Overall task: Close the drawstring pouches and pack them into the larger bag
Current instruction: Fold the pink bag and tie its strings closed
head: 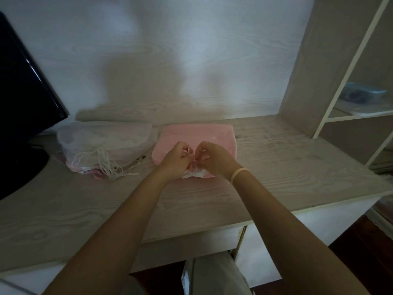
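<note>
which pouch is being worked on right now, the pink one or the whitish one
The pink pouch: both hands pinch its gathered mouth. The whitish pouch lies untouched, farther left.

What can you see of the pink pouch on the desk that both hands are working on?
The pink pouch lies flat on the wood-grain desk, soft cloth by its look, roughly rectangular. Its near end is gathered into whitish ruffles. The left hand and right hand meet there, fingers curled and pinching at the gathered mouth and its thin cord. No other thing visibly touches it.

The wooden desk (276,158) holds a pink pouch (197,135), a white bag (106,138) with maybe more pouches, and a black screen (23,107).
</note>
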Demonstrator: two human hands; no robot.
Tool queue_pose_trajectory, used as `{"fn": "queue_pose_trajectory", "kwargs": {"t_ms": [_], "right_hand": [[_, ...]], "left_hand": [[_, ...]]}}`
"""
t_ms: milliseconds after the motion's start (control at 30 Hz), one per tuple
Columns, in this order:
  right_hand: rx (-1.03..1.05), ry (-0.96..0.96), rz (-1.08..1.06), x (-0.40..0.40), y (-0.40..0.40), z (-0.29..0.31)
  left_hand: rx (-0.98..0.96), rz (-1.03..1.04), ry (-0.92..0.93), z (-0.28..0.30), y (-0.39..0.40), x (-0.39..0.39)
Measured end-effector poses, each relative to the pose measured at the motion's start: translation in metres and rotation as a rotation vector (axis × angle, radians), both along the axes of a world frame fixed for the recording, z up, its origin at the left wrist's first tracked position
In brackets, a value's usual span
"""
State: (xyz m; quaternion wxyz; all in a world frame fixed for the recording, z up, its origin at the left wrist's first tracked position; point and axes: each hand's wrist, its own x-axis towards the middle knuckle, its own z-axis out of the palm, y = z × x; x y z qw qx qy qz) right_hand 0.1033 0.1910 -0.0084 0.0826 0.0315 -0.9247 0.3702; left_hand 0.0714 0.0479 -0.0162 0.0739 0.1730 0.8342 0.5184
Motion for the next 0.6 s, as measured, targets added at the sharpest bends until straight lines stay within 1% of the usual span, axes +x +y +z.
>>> {"fn": "queue_pose_trajectory", "kwargs": {"t_ms": [67, 167, 233, 333, 433, 600], "right_hand": [[-0.001, 0.03, -0.036, 0.0, -0.003, -0.001], [0.032, 0.094, -0.076, -0.001, -0.006, -0.004], [0.075, 0.14, -0.086, -0.002, -0.007, -0.005], [0.18, 0.179, -0.08, -0.001, -0.007, -0.002], [0.277, 0.189, -0.082, -0.002, -0.007, -0.001], [0.536, 0.213, -0.016, -0.003, -0.011, 0.002]], "left_hand": [[-0.002, 0.054, 0.005, -0.003, -0.002, -0.002], [0.071, 0.156, -0.071, -0.001, -0.002, -0.004], [0.06, 0.207, -0.083, 0.003, -0.003, -0.005], [-0.016, 0.176, -0.057, 0.007, -0.006, -0.007], [-0.02, 0.111, -0.058, 0.005, -0.01, -0.005], [-0.098, 0.137, 0.096, 0.001, -0.012, -0.004]]}}
